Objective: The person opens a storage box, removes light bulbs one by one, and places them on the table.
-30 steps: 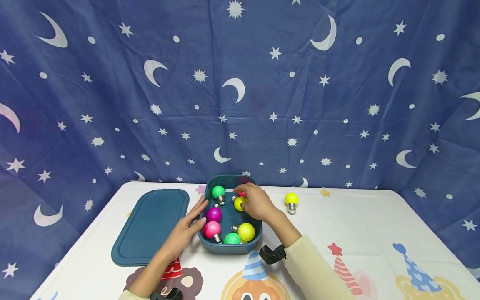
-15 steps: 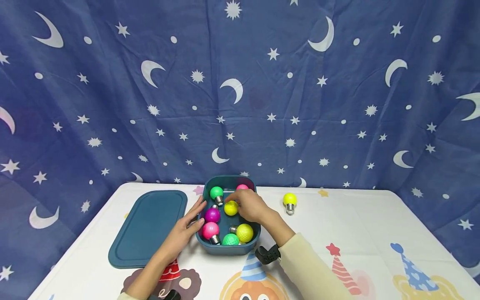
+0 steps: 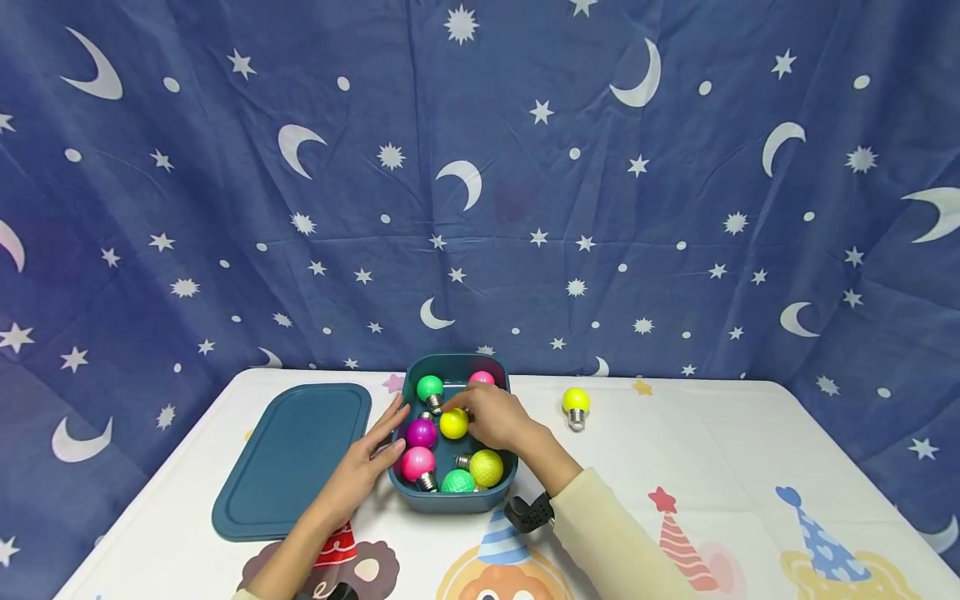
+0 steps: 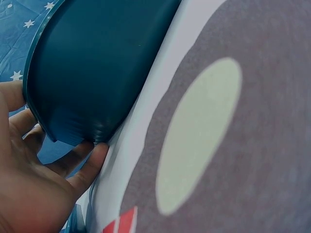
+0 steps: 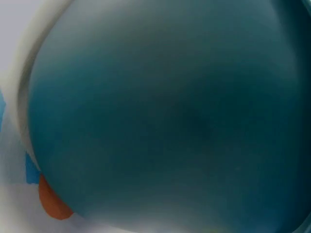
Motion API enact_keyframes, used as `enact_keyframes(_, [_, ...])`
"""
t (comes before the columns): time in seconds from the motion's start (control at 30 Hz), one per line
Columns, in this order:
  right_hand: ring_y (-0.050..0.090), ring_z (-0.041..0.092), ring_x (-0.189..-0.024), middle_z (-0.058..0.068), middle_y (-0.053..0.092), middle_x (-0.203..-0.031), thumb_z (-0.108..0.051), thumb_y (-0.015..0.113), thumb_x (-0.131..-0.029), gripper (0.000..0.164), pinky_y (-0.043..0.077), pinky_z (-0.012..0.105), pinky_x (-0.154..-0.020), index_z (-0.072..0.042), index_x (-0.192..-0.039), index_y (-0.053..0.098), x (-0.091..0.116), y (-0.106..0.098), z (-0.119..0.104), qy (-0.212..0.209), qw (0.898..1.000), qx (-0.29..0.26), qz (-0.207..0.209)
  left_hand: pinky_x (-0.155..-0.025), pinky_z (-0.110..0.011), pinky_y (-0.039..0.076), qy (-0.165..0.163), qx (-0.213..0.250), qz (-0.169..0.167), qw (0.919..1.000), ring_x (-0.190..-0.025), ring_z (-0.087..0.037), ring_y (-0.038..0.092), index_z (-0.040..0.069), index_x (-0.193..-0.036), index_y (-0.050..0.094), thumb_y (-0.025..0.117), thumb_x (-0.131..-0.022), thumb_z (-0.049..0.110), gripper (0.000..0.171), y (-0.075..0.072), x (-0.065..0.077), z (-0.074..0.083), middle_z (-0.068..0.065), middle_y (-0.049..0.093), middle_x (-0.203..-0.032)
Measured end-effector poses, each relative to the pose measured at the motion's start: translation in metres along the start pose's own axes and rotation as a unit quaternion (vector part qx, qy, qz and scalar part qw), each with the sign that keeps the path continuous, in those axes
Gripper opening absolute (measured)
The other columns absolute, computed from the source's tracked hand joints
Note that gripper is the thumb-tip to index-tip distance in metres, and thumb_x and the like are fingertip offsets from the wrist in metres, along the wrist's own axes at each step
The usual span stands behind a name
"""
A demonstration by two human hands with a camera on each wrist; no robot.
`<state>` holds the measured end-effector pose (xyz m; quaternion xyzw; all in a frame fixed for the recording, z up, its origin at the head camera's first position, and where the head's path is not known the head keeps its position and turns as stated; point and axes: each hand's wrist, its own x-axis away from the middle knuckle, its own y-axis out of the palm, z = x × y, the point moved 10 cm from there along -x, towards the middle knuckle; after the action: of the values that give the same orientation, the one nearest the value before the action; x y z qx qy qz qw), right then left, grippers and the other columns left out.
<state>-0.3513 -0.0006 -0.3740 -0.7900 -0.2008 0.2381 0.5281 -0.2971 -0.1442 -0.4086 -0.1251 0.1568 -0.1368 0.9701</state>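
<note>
A dark teal box [image 3: 453, 502] holds several round light bulbs. My left hand [image 3: 365, 462] rests along the box's left side, its fingers spread and fairly straight; in the left wrist view the fingertips [image 4: 99, 150] touch the box wall. Reaching inside, my right hand [image 3: 495, 417] pinches a yellow light bulb [image 3: 453, 423] near its metal base, which the fingers partly cover. Around it lie a green bulb [image 3: 430, 388], a purple bulb [image 3: 422, 432] and pink bulbs [image 3: 417, 464]. A dimpled yellow bulb [image 3: 486, 468] and a dimpled green bulb [image 3: 458, 482] sit at the near end.
Left of the box, a teal lid [image 3: 296, 458] lies flat on the white printed tablecloth [image 3: 615, 500]. Another yellow bulb [image 3: 576, 402] lies on the cloth to the right. Behind the table hangs a blue curtain [image 3: 525, 200]. The box wall [image 5: 160, 121] fills the right wrist view.
The right hand has shifted left and slightly nearer inside the box, bringing the yellow bulb toward the purple one. The left hand stays against the box's side.
</note>
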Motion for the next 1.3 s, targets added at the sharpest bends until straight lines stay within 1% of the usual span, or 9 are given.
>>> enact_keyframes(0.1, [0.054,0.023,-0.117,0.002,0.061,-0.122,0.002,0.067,-0.078,0.046,0.051,0.044,-0.085,-0.022,-0.117,0.071,0.0,0.001,0.001,0.007,1.0,0.008,-0.004,-0.11,-0.059,0.01,0.001,0.001,0.0,1.0,-0.144,-0.032,0.01,0.009,-0.147,0.038,0.053,-0.098,0.015,0.052,0.0,-0.001,0.0,-0.005,0.018,-0.158])
enact_keyframes(0.4, [0.049,0.025,-0.123,0.005,0.058,-0.128,-0.012,0.079,-0.078,0.044,0.047,0.048,-0.09,-0.023,-0.119,0.069,0.002,0.001,0.002,0.018,1.0,0.019,-0.013,-0.11,-0.06,0.009,-0.002,0.004,-0.004,1.0,-0.144,-0.029,0.01,0.011,-0.148,0.037,0.053,-0.098,0.015,0.053,0.002,-0.004,-0.002,-0.002,0.018,-0.158])
enact_keyframes(0.47, [0.051,0.024,-0.12,0.003,0.059,-0.126,-0.014,0.08,-0.077,0.045,0.049,0.047,-0.088,-0.024,-0.119,0.069,0.002,0.001,0.003,0.021,0.999,0.024,-0.016,-0.11,-0.06,0.009,-0.002,0.007,-0.006,1.0,-0.144,-0.029,0.01,0.011,-0.148,0.037,0.054,-0.098,0.015,0.053,0.003,-0.005,-0.002,-0.003,0.017,-0.158])
enact_keyframes(0.67, [0.059,0.017,-0.099,-0.005,0.066,-0.111,-0.019,0.082,-0.075,0.046,0.051,0.038,-0.075,-0.027,-0.119,0.067,0.002,0.006,0.007,0.03,0.999,0.034,-0.029,-0.11,-0.06,0.01,-0.008,0.008,-0.008,0.9999,-0.144,-0.029,0.011,0.012,-0.148,0.037,0.054,-0.098,0.016,0.053,0.007,-0.005,-0.003,-0.002,0.017,-0.158])
enact_keyframes(0.83, [0.06,0.017,-0.095,-0.005,0.067,-0.107,-0.02,0.082,-0.076,0.047,0.051,0.038,-0.075,-0.027,-0.119,0.065,0.002,0.01,0.008,0.032,0.998,0.043,-0.035,-0.11,-0.06,0.011,-0.011,0.008,-0.006,0.9999,-0.144,-0.029,0.011,0.009,-0.148,0.037,0.054,-0.098,0.016,0.053,0.007,-0.004,-0.005,-0.002,0.018,-0.158])
enact_keyframes(0.97, [0.06,0.017,-0.091,-0.006,0.067,-0.102,-0.019,0.081,-0.076,0.047,0.051,0.037,-0.073,-0.027,-0.12,0.064,0.002,0.012,0.008,0.03,0.997,0.053,-0.036,-0.111,-0.058,0.011,-0.01,0.011,-0.004,0.9999,-0.144,-0.028,0.011,0.01,-0.147,0.037,0.054,-0.098,0.015,0.053,0.007,-0.003,-0.006,-0.002,0.018,-0.158])
enact_keyframes(1.03, [0.06,0.017,-0.088,-0.005,0.066,-0.098,-0.019,0.081,-0.077,0.047,0.051,0.036,-0.072,-0.025,-0.12,0.064,0.003,0.011,0.008,0.029,0.998,0.042,-0.034,-0.111,-0.057,0.011,-0.011,0.013,-0.005,0.9998,-0.144,-0.028,0.01,0.011,-0.147,0.038,0.053,-0.098,0.015,0.052,0.006,-0.003,-0.007,-0.002,0.018,-0.158])
enact_keyframes(1.13, [0.06,0.016,-0.086,-0.004,0.065,-0.094,-0.017,0.081,-0.077,0.047,0.051,0.033,-0.073,-0.02,-0.121,0.064,0.004,0.005,0.006,0.021,1.0,-0.007,-0.015,-0.11,-0.059,0.01,-0.014,0.01,-0.004,0.9998,-0.144,-0.029,0.01,0.011,-0.148,0.037,0.053,-0.098,0.016,0.052,0.005,-0.002,-0.008,-0.002,0.017,-0.158])
enact_keyframes(1.3, [0.062,0.02,-0.087,0.003,0.066,-0.1,-0.013,0.078,-0.08,0.049,0.052,0.031,-0.077,-0.01,-0.125,0.061,0.011,-0.02,0.002,0.003,0.993,-0.104,0.049,-0.11,-0.06,0.009,-0.011,0.009,0.001,0.9999,-0.144,-0.029,0.009,0.009,-0.148,0.037,0.053,-0.098,0.017,0.053,0.001,-0.001,-0.006,-0.002,0.018,-0.158])
